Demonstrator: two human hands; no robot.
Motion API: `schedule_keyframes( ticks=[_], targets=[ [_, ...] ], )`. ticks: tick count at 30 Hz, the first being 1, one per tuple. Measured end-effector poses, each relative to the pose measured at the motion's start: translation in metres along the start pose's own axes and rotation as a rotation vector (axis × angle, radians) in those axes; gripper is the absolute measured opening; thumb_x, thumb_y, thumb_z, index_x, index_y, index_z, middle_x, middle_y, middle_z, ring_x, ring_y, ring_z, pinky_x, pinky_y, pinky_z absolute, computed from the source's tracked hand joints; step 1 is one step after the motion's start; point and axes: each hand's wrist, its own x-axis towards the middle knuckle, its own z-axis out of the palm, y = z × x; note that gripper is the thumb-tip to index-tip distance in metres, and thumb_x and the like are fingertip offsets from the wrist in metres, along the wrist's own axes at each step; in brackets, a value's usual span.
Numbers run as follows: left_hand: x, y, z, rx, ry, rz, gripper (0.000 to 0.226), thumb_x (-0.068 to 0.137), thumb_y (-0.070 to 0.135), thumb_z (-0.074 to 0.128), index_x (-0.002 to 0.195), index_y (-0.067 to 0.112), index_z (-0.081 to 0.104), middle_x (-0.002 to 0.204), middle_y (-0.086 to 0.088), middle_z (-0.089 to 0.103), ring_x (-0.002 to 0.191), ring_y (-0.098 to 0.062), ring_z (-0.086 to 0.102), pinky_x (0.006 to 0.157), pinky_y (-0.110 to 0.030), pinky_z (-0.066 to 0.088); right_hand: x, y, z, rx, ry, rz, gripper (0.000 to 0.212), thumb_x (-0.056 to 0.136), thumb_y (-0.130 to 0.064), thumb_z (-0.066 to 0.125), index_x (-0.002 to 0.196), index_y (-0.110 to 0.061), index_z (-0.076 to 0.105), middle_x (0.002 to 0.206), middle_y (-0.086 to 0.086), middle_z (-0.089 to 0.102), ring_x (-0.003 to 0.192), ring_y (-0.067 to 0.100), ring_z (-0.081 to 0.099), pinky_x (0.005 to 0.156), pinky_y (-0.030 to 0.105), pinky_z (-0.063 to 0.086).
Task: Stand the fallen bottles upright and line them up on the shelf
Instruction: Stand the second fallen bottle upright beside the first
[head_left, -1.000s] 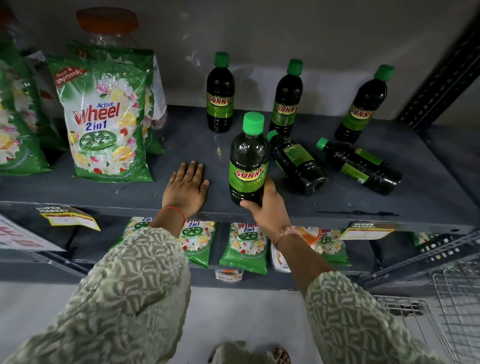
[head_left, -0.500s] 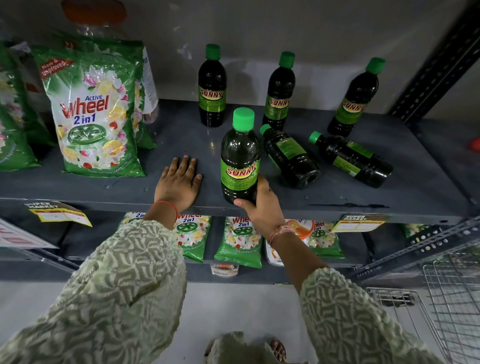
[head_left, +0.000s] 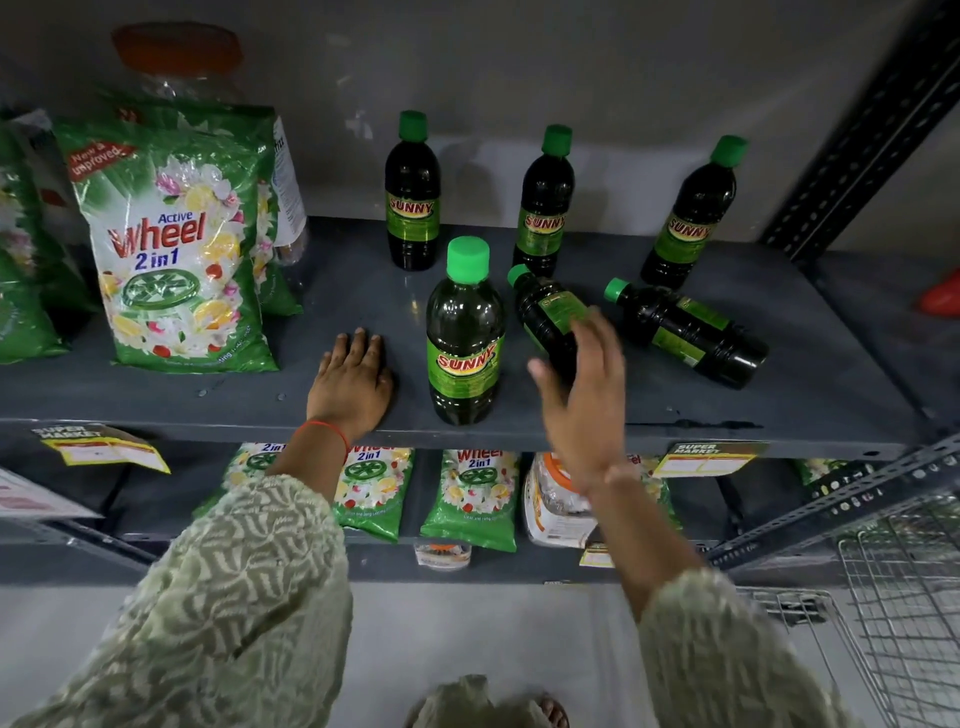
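Observation:
On the grey shelf (head_left: 675, 405) stand dark green-capped bottles: one upright at the front (head_left: 464, 332) and three upright at the back, at left (head_left: 412, 195), middle (head_left: 544, 205) and right (head_left: 688, 218). Two bottles lie on their sides: one (head_left: 545, 312) just right of the front bottle, another (head_left: 685, 332) further right. My right hand (head_left: 587, 395) hovers with fingers apart over the base of the nearer fallen bottle, holding nothing. My left hand (head_left: 349, 382) rests flat on the shelf, left of the front bottle.
Green detergent bags (head_left: 171, 249) stand on the shelf's left part, in front of a jar with an orange lid (head_left: 176, 52). More bags (head_left: 475, 493) lie on the lower shelf. A slotted upright (head_left: 857, 135) bounds the right side. A wire basket (head_left: 904, 597) is at the lower right.
My right hand has let go of the front upright bottle and moved right, toward the nearer fallen bottle. The left hand stays flat on the shelf.

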Motion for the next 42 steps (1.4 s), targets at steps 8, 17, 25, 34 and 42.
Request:
schedule_keyframes(
  ticks=[8,17,25,34,42],
  targets=[
    [-0.001,0.009,0.006,0.053,0.008,-0.003,0.054,0.097,0.033,0.023,0.146,0.014,0.011,0.159,-0.006,0.008,0.147,-0.027,0.003,0.12,-0.041,0.007,0.109,0.031,0.01,-0.41,-0.492,0.479,0.085,0.054,-0.066,0.07,0.116,-0.011,0.052,0.117,0.013,0.064,0.108,0.033,0.059,0.093,0.042,0.047],
    [-0.002,0.008,0.007,0.067,0.025,-0.006,0.053,0.097,0.034,0.022,0.146,0.017,0.011,0.159,-0.003,0.008,0.147,-0.024,0.003,0.12,-0.039,0.007,0.065,0.034,0.038,0.199,0.105,0.307,0.093,0.056,-0.043,0.082,0.123,0.004,0.038,0.122,0.023,0.047,0.119,0.037,0.041,0.101,0.045,0.038],
    [-0.004,0.011,0.006,0.049,0.046,0.002,0.052,0.097,0.03,0.026,0.146,0.013,0.015,0.158,-0.007,0.013,0.146,-0.028,0.007,0.12,-0.041,0.01,0.049,0.044,0.034,0.259,0.089,0.303,0.099,0.06,-0.025,0.08,0.14,-0.01,0.024,0.137,0.016,0.038,0.129,0.029,0.035,0.111,0.041,0.029],
    [-0.003,0.01,0.006,0.054,0.036,-0.003,0.053,0.097,0.032,0.024,0.146,0.014,0.014,0.158,-0.006,0.011,0.146,-0.027,0.006,0.121,-0.04,0.009,0.049,0.049,0.028,0.322,0.016,0.363,0.072,0.062,-0.013,0.075,0.122,-0.01,0.036,0.104,0.007,0.056,0.096,0.029,0.057,0.079,0.025,0.046],
    [-0.003,0.01,0.006,0.068,0.024,-0.008,0.053,0.097,0.032,0.023,0.146,0.014,0.013,0.159,-0.006,0.01,0.147,-0.026,0.006,0.121,-0.039,0.009,0.052,0.052,0.025,0.345,-0.019,0.318,0.082,0.055,-0.021,0.087,0.118,-0.007,0.035,0.12,0.012,0.049,0.116,0.026,0.047,0.091,0.024,0.039]
  ],
)
